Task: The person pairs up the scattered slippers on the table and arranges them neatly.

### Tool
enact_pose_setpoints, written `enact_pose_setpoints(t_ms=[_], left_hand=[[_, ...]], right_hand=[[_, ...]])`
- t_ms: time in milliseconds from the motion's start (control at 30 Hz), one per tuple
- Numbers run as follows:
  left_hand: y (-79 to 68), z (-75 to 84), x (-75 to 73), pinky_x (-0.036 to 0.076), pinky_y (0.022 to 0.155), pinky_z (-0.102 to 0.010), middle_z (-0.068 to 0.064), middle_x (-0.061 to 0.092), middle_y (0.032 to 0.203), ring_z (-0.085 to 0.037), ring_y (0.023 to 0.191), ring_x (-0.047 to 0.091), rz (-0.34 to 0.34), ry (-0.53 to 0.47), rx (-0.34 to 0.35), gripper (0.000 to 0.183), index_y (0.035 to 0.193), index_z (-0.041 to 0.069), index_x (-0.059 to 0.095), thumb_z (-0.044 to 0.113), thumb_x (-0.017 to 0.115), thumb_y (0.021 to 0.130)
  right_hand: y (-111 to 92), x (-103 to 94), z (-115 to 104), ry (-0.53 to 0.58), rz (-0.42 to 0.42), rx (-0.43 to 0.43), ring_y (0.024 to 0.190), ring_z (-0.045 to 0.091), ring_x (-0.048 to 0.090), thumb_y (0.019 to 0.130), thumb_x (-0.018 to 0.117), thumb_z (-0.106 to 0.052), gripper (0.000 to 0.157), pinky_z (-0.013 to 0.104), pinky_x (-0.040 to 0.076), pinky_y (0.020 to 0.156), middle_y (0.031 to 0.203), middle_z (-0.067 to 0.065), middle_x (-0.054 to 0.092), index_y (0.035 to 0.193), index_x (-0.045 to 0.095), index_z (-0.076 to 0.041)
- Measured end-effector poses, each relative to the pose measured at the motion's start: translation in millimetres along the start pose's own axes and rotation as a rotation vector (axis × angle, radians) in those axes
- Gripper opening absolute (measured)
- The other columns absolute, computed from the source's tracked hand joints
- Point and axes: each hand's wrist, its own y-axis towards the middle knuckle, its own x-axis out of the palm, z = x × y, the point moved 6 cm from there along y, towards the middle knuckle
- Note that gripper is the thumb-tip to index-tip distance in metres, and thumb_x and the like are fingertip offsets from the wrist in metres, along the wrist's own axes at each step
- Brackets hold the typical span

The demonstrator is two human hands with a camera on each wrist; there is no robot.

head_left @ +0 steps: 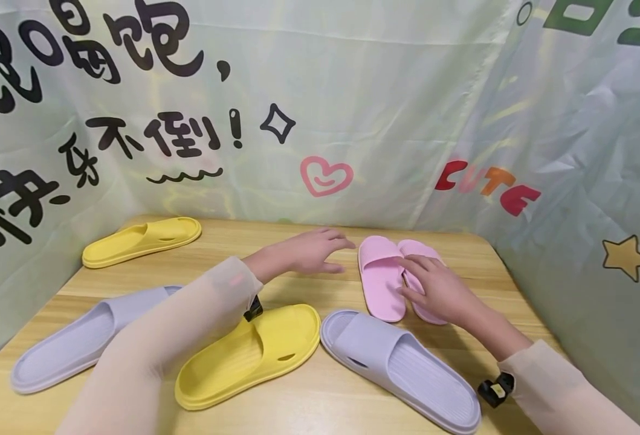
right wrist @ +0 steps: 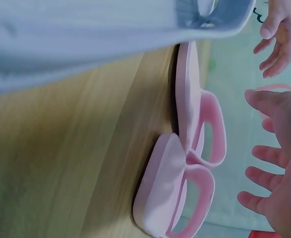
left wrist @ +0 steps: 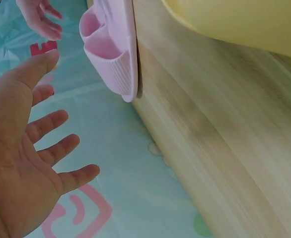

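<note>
Two pink slippers stand side by side near the back right of the table, the left pink slipper (head_left: 382, 290) and the right pink slipper (head_left: 420, 248), toes toward the back. Over them hovers my right hand (head_left: 434, 287), fingers spread and holding nothing; in the right wrist view a gap shows between it and both slippers. My left hand (head_left: 316, 251) is held in the air left of the pair, its fingers apart and its palm bare in the left wrist view. Below the left wrist lies a yellow slipper (head_left: 254, 356), partly covered by the sleeve.
A grey-lilac slipper (head_left: 401, 368) lies at the front right, its toe close to the yellow one. Another grey-lilac slipper (head_left: 80, 344) is at the left, partly behind the left sleeve. A second yellow slipper (head_left: 142, 241) sits back left. Printed cloth (head_left: 407, 90) walls the wooden table.
</note>
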Motion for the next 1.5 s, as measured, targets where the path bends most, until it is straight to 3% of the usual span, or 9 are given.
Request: enact_pose_setpoints(t_ms=[267, 433, 733, 900, 1000, 1233, 1500], left_hand=[[-22.7, -0.4, -0.7, 0.033, 0.11, -0.046, -0.007, 0.044, 0.146, -0.027, 0.137, 0.035, 0.025, 0.039, -0.007, 0.062, 0.15, 0.02, 0.04, 0.051, 0.054, 0.098], [-36.3, -2.9, -2.6, 0.035, 0.107, -0.053, -0.006, 0.043, 0.147, -0.029, 0.137, 0.034, 0.027, 0.05, -0.031, 0.063, 0.151, 0.023, 0.039, 0.053, 0.052, 0.097], [-59.8, -8.9, -1.9, 0.034, 0.107, -0.053, -0.005, 0.043, 0.148, -0.028, 0.137, 0.034, 0.034, -0.026, -0.009, 0.059, 0.15, 0.023, 0.04, 0.052, 0.049, 0.099], [-73.3, -13.4, -2.0, 0.031, 0.109, -0.055, -0.007, 0.042, 0.148, -0.03, 0.138, 0.032, 0.031, -0.053, -0.016, 0.06, 0.15, 0.023, 0.04, 0.054, 0.047, 0.099], [-80.3, -15.7, -2.1, 0.029, 0.11, -0.056, -0.008, 0.042, 0.149, -0.031, 0.139, 0.031, 0.025, -0.06, -0.014, 0.061, 0.151, 0.024, 0.039, 0.057, 0.043, 0.099], [-98.9, -20.6, 2.2, 0.028, 0.11, -0.056, -0.01, 0.041, 0.149, -0.033, 0.139, 0.032, 0.02, -0.039, 0.001, 0.064, 0.15, 0.022, 0.04, 0.06, 0.038, 0.099], [-123.4, -24.7, 7.3, 0.029, 0.109, -0.056, -0.011, 0.042, 0.148, -0.035, 0.137, 0.035, 0.039, -0.016, 0.011, 0.061, 0.148, 0.022, 0.043, 0.059, 0.039, 0.1]], right_hand=[[-4, 2.3, -13, 0.032, -0.002, -0.081, 0.126, 0.039, 0.048, 0.084, 0.078, -0.03, 0.064, 0.058, 0.04, 0.102, 0.135, 0.018, 0.053, 0.139, 0.054, -0.009], [-9, 3.8, -18, 0.117, -0.062, -0.08, 0.127, 0.037, 0.046, 0.084, 0.077, -0.036, 0.067, 0.057, 0.041, 0.101, 0.138, 0.014, 0.051, 0.142, 0.051, -0.013], [-25, 7.9, -31, 0.185, -0.124, -0.15, 0.129, 0.036, 0.045, 0.087, 0.067, -0.053, 0.069, 0.056, 0.039, 0.102, 0.141, 0.013, 0.049, 0.144, 0.049, -0.018], [-32, 9.1, -38, 0.213, -0.107, -0.199, 0.132, 0.04, 0.041, 0.091, 0.065, -0.048, 0.062, 0.058, 0.036, 0.104, 0.14, 0.011, 0.049, 0.144, 0.049, -0.019], [-35, 9.6, -42, 0.213, -0.099, -0.234, 0.132, 0.038, 0.041, 0.091, 0.065, -0.046, 0.061, 0.059, 0.035, 0.103, 0.14, 0.009, 0.049, 0.144, 0.049, -0.019], [-40, 11.4, -54, 0.183, -0.076, -0.358, 0.127, 0.022, 0.047, 0.087, 0.068, -0.05, 0.066, 0.047, 0.041, 0.1, 0.14, 0.006, 0.05, 0.142, 0.052, -0.017], [-48, 15.5, -62, 0.138, -0.096, -0.389, 0.13, 0.02, 0.044, 0.083, 0.065, -0.061, 0.075, 0.046, 0.04, 0.101, 0.144, 0.001, 0.047, 0.147, 0.044, -0.028]])
